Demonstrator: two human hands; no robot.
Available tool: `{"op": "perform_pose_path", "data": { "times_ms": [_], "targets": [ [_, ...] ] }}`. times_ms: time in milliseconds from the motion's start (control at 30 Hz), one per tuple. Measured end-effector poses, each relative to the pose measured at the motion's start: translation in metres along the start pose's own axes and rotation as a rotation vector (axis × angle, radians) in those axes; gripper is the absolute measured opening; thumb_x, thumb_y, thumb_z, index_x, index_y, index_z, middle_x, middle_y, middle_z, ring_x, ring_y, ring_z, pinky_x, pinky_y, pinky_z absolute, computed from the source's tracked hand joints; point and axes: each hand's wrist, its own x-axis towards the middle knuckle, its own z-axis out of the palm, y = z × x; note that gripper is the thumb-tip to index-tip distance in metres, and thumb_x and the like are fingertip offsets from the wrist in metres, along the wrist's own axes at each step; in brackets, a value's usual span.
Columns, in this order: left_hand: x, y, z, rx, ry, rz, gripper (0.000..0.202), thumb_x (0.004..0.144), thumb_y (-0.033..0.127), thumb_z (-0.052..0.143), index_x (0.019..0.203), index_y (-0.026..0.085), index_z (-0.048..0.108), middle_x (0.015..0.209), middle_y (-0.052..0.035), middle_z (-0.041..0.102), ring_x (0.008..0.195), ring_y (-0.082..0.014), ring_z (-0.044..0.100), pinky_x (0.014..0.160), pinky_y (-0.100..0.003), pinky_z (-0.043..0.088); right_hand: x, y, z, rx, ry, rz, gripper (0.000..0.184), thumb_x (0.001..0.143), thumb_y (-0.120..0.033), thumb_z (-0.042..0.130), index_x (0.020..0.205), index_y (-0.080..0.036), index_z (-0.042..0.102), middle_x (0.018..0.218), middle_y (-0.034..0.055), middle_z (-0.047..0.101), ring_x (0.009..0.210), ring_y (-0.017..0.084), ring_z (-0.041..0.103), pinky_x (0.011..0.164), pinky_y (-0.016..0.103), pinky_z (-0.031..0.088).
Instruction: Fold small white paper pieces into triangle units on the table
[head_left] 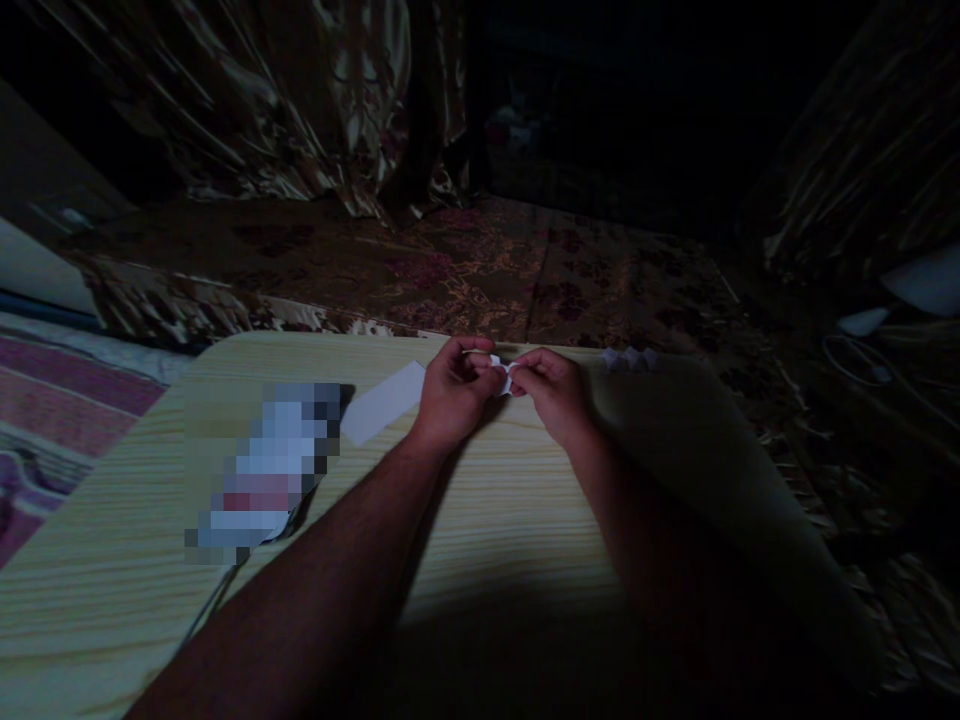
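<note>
A small piece of folded white paper is pinched between my two hands near the far edge of the table. My left hand grips its left side with thumb and fingers. On the right side, my right hand holds it between thumb and forefinger. Just left of my left hand lies a flat white paper strip. To the right of my right hand stand several small folded paper shapes in a row at the table's far edge.
The light wooden table is dimly lit. A blurred-out device with a cable rests on its left part. Behind the table is a surface with patterned cloth, below a draped curtain. A white cable lies at the right.
</note>
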Motion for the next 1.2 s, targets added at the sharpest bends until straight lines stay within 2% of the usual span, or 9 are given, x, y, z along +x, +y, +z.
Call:
{"op": "perform_pose_path", "data": {
  "times_ms": [200, 367, 800, 1200],
  "targets": [
    [-0.0013, 0.0020, 0.0032, 0.015, -0.039, -0.031, 0.047, 0.061, 0.017, 0.078, 0.101, 0.017, 0.054, 0.070, 0.0026, 0.065, 0.062, -0.0125, 0.064, 0.063, -0.025, 0.051, 0.0001, 0.0028, -0.0009, 0.007, -0.005, -0.017, 0.012, 0.072, -0.027, 0.067, 0.076, -0.017, 0.061, 0.060, -0.0028, 0.061, 0.056, 0.011, 0.056, 0.056, 0.024, 0.044],
    [-0.0005, 0.0007, 0.0026, -0.018, -0.038, -0.027, 0.043, 0.062, 0.016, 0.078, 0.098, 0.017, 0.053, 0.071, 0.0016, 0.067, 0.062, -0.0136, 0.065, 0.062, -0.026, 0.052, 0.0001, 0.0025, -0.0006, 0.003, -0.007, -0.001, 0.013, 0.072, -0.028, 0.067, 0.076, -0.017, 0.061, 0.061, -0.0023, 0.062, 0.057, 0.011, 0.057, 0.057, 0.025, 0.046],
    [0.0006, -0.0012, 0.0003, -0.018, -0.040, -0.038, 0.040, 0.060, 0.015, 0.078, 0.094, 0.016, 0.057, 0.067, 0.0016, 0.066, 0.058, -0.0136, 0.064, 0.058, -0.025, 0.049, -0.0005, -0.0024, -0.0002, -0.065, -0.008, 0.036, 0.013, 0.069, -0.028, 0.067, 0.074, -0.016, 0.063, 0.058, -0.0019, 0.062, 0.056, 0.011, 0.057, 0.057, 0.025, 0.044],
    [0.0012, -0.0045, -0.0018, 0.045, 0.011, -0.014, 0.030, 0.066, 0.018, 0.073, 0.092, 0.017, 0.060, 0.063, 0.0027, 0.063, 0.052, -0.0100, 0.056, 0.054, -0.022, 0.045, -0.0001, -0.0001, -0.0021, -0.045, 0.003, 0.038, 0.013, 0.072, -0.029, 0.065, 0.073, -0.017, 0.065, 0.057, -0.0018, 0.062, 0.053, 0.011, 0.057, 0.056, 0.024, 0.044]
  ]
}}
